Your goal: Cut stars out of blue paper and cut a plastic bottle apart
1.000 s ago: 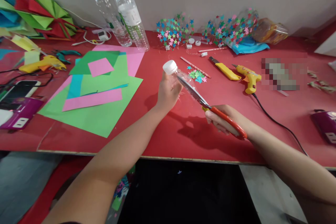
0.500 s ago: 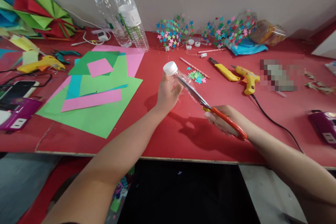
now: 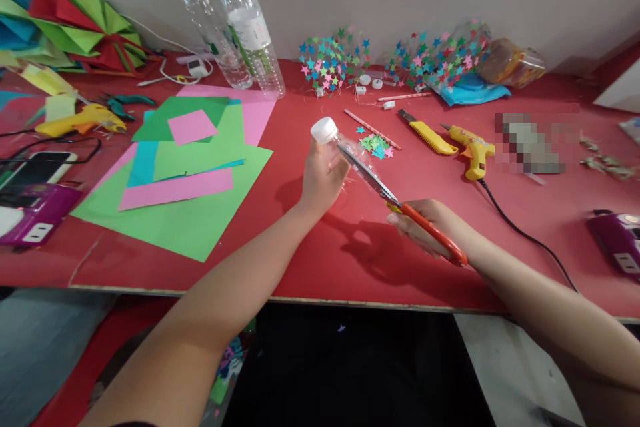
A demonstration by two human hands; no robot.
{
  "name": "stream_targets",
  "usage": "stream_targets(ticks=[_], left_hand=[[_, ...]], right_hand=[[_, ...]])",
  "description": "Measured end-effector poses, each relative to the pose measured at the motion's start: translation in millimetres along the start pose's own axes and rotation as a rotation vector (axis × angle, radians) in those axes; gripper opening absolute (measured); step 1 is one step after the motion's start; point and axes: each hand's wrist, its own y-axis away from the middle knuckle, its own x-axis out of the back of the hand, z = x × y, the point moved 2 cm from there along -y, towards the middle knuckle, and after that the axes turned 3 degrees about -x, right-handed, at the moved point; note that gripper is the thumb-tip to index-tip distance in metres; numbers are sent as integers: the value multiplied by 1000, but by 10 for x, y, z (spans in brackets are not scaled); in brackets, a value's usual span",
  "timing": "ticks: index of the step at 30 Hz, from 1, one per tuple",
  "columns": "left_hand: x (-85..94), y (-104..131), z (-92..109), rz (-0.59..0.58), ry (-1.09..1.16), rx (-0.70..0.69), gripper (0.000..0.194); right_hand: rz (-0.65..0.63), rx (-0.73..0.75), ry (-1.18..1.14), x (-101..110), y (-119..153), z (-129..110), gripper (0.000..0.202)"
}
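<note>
My left hand [image 3: 324, 177] is closed around a piece of clear plastic bottle [image 3: 356, 149] that carries a white cap [image 3: 324, 129]. My right hand [image 3: 425, 223] grips scissors [image 3: 387, 195] by their orange-red handle. The scissor blades point up and left and lie against the clear plastic, close to my left fingers. How far the blades have gone into the plastic I cannot tell. Behind the bottle piece, small paper stars [image 3: 377, 145] lie in a loose pile beside a striped stick [image 3: 373, 128].
Coloured paper sheets [image 3: 200, 233] cover the left of the red table [image 3: 295, 273]. Tall bottles [image 3: 253, 40] stand by the wall near star-covered clear shapes [image 3: 325, 67]. To the right lie a yellow utility knife [image 3: 430, 137] and a glue gun [image 3: 473, 150] with its cord.
Almost nothing differs. The scissors' handle has shifted very slightly left, and the view has moved a little. Both hands keep their hold.
</note>
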Motion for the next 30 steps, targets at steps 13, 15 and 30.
stream_targets(ticks=[13, 15, 30], left_hand=[[15, -109, 40, 269, 311, 348, 34], [-12, -93, 71, 234, 385, 412, 35], [-291, 170, 359, -230, 557, 750, 35]], right_hand=[[-32, 75, -11, 16, 9, -76, 42], [90, 125, -3, 58, -20, -61, 43], [520, 220, 198, 148, -308, 57, 22]])
